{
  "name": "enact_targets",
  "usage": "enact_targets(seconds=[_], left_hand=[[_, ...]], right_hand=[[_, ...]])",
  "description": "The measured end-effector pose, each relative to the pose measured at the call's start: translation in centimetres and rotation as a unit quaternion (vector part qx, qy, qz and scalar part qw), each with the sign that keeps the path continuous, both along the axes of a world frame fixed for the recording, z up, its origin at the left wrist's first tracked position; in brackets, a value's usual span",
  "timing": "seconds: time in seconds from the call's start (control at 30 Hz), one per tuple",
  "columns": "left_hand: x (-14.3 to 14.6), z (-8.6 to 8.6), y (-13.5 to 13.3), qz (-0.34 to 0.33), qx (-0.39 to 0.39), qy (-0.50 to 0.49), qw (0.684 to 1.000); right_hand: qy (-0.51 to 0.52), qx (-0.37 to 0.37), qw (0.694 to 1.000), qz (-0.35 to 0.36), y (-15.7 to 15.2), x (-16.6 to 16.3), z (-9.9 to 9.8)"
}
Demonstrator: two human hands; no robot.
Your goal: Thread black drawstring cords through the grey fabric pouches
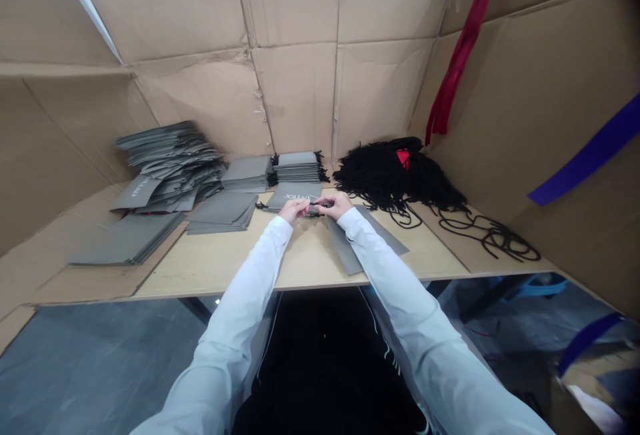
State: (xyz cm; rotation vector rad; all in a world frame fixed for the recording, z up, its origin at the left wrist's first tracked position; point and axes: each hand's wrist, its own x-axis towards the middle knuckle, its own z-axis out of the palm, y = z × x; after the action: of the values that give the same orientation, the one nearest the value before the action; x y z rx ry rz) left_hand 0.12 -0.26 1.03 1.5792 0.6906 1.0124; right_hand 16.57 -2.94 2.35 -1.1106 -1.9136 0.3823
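Observation:
Between my two hands, above the table, runs a short piece of black cord. My left hand pinches one side of it, and my right hand pinches the other. Just behind my fingers lies a grey pouch with white lettering, partly covered by my hands. Under my right wrist rests a flat grey sheet or pouch, tilted and partly hidden by the sleeve. A heap of black cords sits to the right of my right hand.
Uneven grey stacks rise at the back left, with flatter piles in front. A neat stack with black cord ends stands at the back. Loose cords trail right. Cardboard walls enclose the table; red and blue strips hang right.

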Motion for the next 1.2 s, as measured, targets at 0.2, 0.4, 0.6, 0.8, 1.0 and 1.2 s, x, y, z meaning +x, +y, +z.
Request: enact_targets(seconds=[0.2,0.4,0.6,0.8,1.0,1.2], left_hand=[[-0.2,-0.1,0.0,0.006,-0.123,0.016,0.992],[-0.2,0.1,0.0,0.060,-0.146,0.052,0.986],[0.4,-0.5,-0.8,0.054,0.099,0.073,0.991],[0.5,-0.6,-0.8,0.139,0.139,0.153,0.968],[0.6,-0.3,-1.3,0.147,0.129,0.124,0.973],[0.5,-0.7,-1.1,0.132,0.123,0.101,0.978]], right_hand=[[-0.121,0.031,0.991,-0.040,0.5,0.3,-0.8],[-0.205,0.049,0.976,-0.060,0.6,0.0,-1.0],[-0.254,0.036,0.964,-0.074,0.4,-0.3,-1.0],[-0.232,0.028,0.969,-0.077,0.6,-0.4,-1.2],[-0.191,0.022,0.979,-0.062,0.8,0.0,-1.2],[-0.194,0.021,0.979,-0.053,1.1,0.1,-1.3]])
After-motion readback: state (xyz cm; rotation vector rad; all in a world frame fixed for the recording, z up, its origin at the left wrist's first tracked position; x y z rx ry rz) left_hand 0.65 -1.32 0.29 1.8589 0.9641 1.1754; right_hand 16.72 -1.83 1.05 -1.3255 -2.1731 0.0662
